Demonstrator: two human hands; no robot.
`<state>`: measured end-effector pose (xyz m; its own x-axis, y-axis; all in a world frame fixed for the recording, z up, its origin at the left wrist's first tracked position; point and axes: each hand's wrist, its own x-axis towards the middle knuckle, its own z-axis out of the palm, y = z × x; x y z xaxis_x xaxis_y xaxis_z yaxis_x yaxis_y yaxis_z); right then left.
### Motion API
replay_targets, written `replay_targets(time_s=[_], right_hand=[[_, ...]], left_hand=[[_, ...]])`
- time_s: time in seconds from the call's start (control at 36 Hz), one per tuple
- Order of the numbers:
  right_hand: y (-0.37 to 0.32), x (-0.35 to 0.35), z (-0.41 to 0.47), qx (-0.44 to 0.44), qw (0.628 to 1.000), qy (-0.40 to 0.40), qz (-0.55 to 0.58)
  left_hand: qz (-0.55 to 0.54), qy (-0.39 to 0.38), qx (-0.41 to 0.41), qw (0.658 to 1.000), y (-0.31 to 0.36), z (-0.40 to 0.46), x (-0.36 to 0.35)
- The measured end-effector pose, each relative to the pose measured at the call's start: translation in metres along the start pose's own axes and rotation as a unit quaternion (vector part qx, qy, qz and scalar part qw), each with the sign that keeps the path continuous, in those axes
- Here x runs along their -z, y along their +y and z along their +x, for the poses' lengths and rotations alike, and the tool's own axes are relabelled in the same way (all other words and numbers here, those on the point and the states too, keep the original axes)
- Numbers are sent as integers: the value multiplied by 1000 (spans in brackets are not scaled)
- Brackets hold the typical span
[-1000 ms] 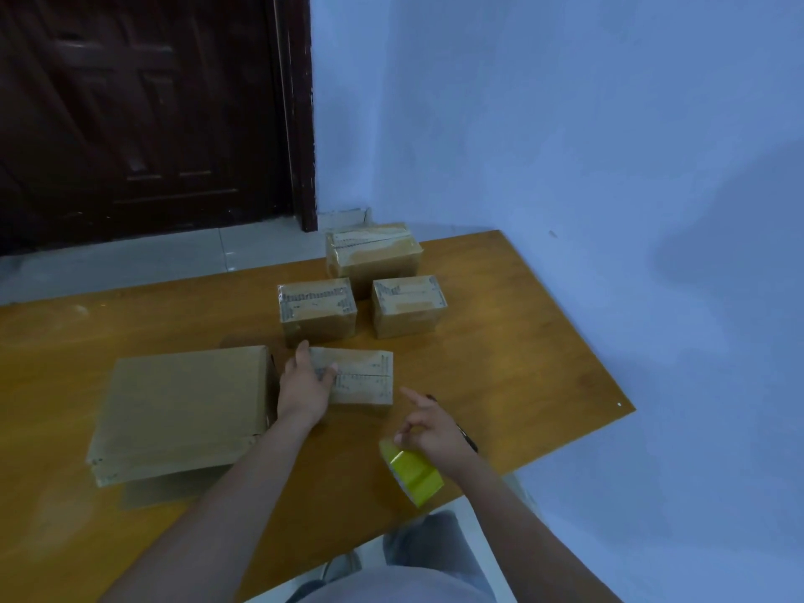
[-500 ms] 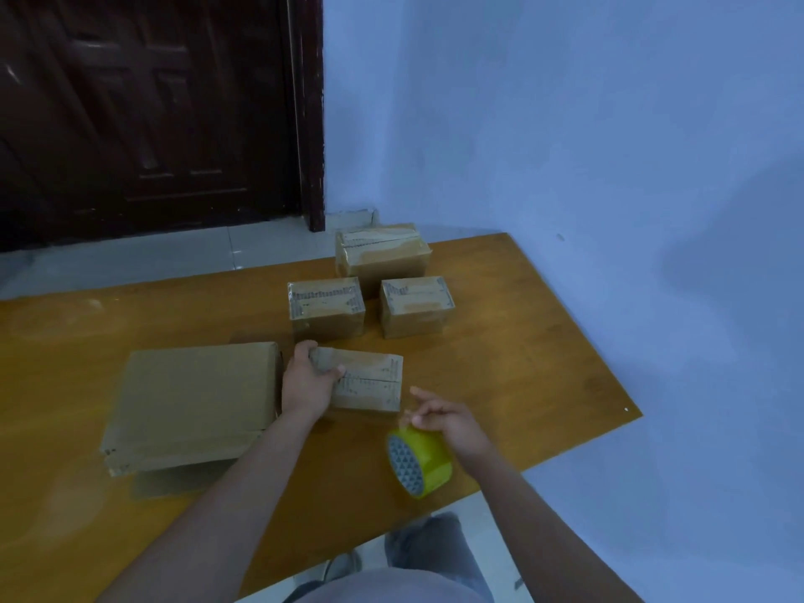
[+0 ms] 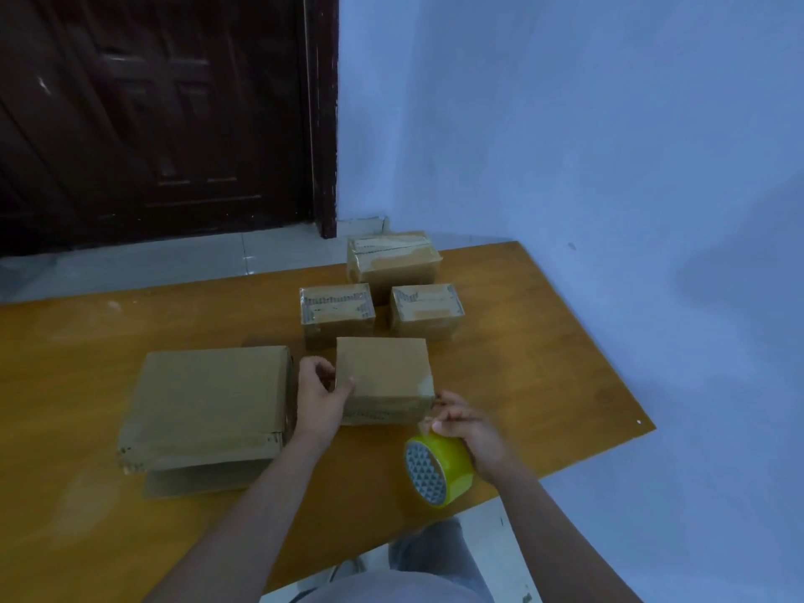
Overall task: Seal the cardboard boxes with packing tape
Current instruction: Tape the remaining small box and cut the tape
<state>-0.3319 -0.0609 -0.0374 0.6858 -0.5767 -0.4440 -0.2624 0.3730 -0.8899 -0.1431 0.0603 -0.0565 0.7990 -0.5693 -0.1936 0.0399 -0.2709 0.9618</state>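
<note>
A small cardboard box (image 3: 383,376) lies on the wooden table (image 3: 522,367) in front of me, plain side up. My left hand (image 3: 319,396) grips its left edge, thumb on top. My right hand (image 3: 467,428) touches the box's near right corner with its fingertips while the yellow roll of packing tape (image 3: 437,470) hangs round its fingers. Three taped boxes stand behind: one at the left (image 3: 337,309), one at the right (image 3: 426,309), and a larger one (image 3: 391,258) at the back.
A big flat cardboard box (image 3: 209,402) lies to the left, resting on another flat piece. The table's right edge is near the blue wall (image 3: 609,167). A dark wooden door (image 3: 152,111) stands beyond the table.
The small box has been turned over, so its plain face is up instead of the taped, printed one. My right hand has come up to its corner with the tape roll.
</note>
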Motion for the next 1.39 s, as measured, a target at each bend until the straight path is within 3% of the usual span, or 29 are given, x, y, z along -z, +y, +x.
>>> replay_targets(time_s=[0.08,0.31,0.42,0.56,0.69,0.83,0.92,1.0,1.06,1.22,1.39], right_hand=[[0,0,-2,-7,999,12,-41],[9,-1,14,-18,994,-17,-110],[19,-2,18,-47,988,-47,-141],[31,3,16,-67,992,-35,-102],[16,23,11,-57,994,12,-89],[-27,27,4,-8,995,30,-98],[-58,19,3,35,989,18,-140],[-84,6,3,81,975,-2,-207],[-96,1,5,100,967,10,-233],[-118,-8,16,134,954,45,-266],[-126,-17,23,167,943,83,-276]], left_hand=[[-11,-29,10,999,-2,-2,0],[126,-48,-61,989,-19,-17,-4],[166,-43,-43,984,-31,-20,-5],[187,-72,-9,980,-42,-21,-1],[232,0,-58,971,-23,-14,1],[230,-17,-187,955,23,-11,-12],[169,-134,-207,954,56,-17,-28],[202,-221,-228,927,80,-18,-45],[238,-215,-228,919,90,-16,-50],[223,-205,-146,942,113,-5,-45],[222,-164,-164,947,125,6,-39]])
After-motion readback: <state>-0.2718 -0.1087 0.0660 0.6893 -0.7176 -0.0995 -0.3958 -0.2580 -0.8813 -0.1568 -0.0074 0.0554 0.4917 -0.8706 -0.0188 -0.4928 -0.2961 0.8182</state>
